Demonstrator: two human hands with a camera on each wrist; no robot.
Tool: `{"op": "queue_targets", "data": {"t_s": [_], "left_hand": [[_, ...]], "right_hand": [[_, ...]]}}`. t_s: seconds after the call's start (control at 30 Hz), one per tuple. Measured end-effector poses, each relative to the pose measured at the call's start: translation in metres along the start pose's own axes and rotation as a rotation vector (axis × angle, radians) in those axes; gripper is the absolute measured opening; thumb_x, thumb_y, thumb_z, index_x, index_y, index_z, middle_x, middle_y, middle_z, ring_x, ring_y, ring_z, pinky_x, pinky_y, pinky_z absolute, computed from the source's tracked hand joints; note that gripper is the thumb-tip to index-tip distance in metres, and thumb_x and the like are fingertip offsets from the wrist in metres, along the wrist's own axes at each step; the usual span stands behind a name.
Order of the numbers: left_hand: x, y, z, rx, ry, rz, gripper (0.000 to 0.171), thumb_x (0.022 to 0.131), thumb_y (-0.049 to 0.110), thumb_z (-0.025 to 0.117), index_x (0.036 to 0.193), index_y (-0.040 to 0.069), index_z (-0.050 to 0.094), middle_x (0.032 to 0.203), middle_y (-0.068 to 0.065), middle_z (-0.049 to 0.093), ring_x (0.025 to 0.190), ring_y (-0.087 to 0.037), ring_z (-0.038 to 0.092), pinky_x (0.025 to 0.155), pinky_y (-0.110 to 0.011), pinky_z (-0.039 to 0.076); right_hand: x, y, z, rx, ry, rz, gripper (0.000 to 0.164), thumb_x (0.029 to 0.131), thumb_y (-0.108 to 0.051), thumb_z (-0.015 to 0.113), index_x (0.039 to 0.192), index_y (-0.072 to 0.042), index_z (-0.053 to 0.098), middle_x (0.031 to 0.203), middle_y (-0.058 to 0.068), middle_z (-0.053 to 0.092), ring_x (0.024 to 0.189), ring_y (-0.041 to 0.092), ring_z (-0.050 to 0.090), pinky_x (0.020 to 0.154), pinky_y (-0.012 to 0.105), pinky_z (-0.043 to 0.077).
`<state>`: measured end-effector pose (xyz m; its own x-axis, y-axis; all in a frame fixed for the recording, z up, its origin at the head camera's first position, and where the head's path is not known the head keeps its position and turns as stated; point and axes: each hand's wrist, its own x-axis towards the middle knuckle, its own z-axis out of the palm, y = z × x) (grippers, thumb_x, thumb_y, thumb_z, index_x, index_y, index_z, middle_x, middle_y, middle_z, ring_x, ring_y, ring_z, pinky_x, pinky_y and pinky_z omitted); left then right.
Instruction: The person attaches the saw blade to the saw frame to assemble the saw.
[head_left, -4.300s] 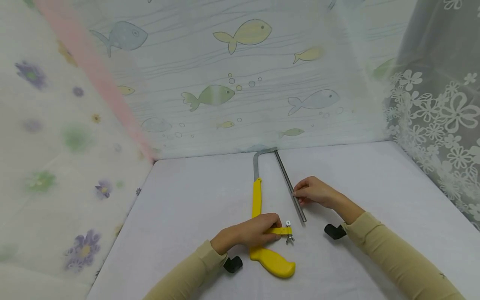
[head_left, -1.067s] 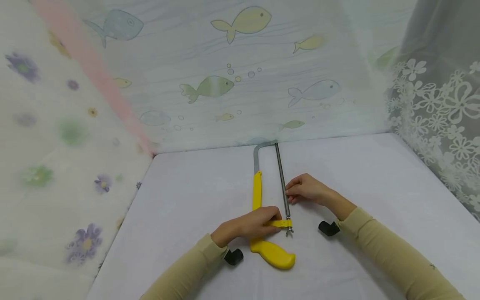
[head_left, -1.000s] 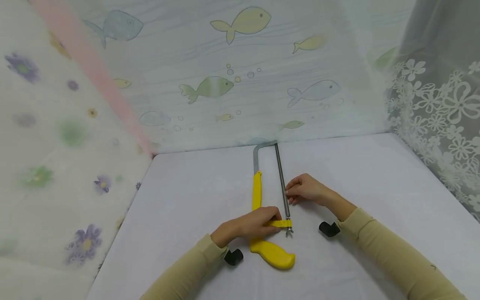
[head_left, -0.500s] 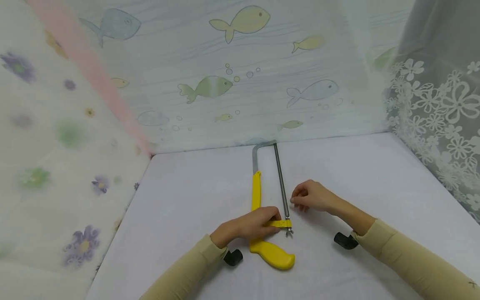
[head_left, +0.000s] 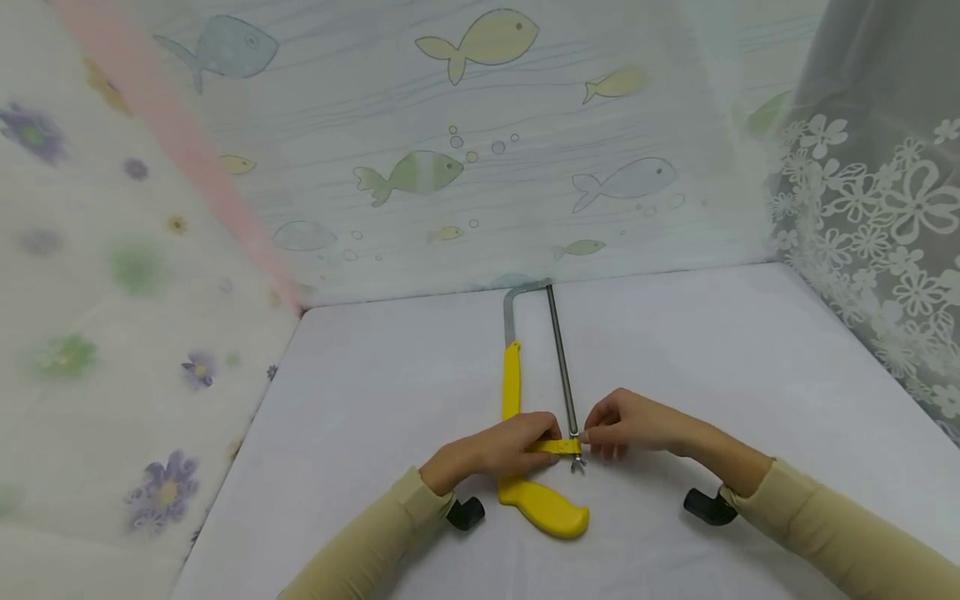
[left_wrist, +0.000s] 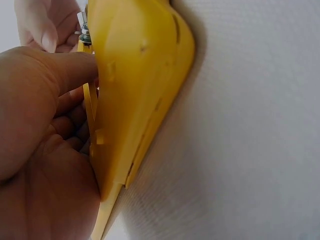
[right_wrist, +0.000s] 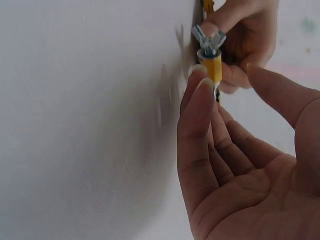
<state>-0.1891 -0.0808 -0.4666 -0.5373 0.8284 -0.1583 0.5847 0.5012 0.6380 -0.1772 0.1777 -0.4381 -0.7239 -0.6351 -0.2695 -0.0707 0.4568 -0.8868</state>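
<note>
Yellow and grey, a saw (head_left: 512,379) lies on its side in the middle of the white table (head_left: 390,375) I am viewing through the rig's cameras. Its long axis runs away from the person: the handle (head_left: 547,510) is nearest, its butt angled to the right, and the grey, bent tip points at the far wall. The dark blade (head_left: 562,367) lines the right side, leaning slightly left toward the tip; a wing nut (head_left: 578,464) faces back toward the person at its near end. I see the left hand (head_left: 495,448) gripping the saw's short yellow crossbar, thumb and fingers around it. The right hand (head_left: 637,423) is at that bar's end, its fingers loosely bent and apart from the thumb; I cannot tell whether they touch. Beyond stands a fish-printed curtain (head_left: 510,108).
</note>
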Motion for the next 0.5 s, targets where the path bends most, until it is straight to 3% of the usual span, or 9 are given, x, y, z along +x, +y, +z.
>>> {"op": "queue_targets", "data": {"t_s": [0.27, 0.5], "left_hand": [[-0.001, 0.000, 0.001, -0.015, 0.003, 0.004, 0.012, 0.103, 0.019, 0.064, 0.112, 0.013, 0.057, 0.100, 0.009, 0.058, 0.085, -0.004, 0.052, 0.080, -0.017, 0.047], [0.000, 0.001, 0.000, -0.005, 0.002, 0.000, 0.013, 0.103, 0.020, 0.063, 0.112, 0.013, 0.057, 0.100, 0.009, 0.058, 0.085, -0.004, 0.052, 0.080, -0.017, 0.047]], "right_hand": [[-0.001, 0.006, 0.013, 0.093, -0.103, 0.000, 0.019, 0.096, -0.020, 0.071, 0.099, -0.002, 0.075, 0.084, 0.013, 0.073, 0.069, 0.020, 0.066, 0.059, 0.030, 0.055], [-0.001, 0.006, 0.016, 0.102, -0.121, -0.010, 0.018, 0.096, -0.017, 0.071, 0.095, 0.001, 0.074, 0.079, 0.016, 0.071, 0.066, 0.019, 0.064, 0.056, 0.027, 0.052]]}}
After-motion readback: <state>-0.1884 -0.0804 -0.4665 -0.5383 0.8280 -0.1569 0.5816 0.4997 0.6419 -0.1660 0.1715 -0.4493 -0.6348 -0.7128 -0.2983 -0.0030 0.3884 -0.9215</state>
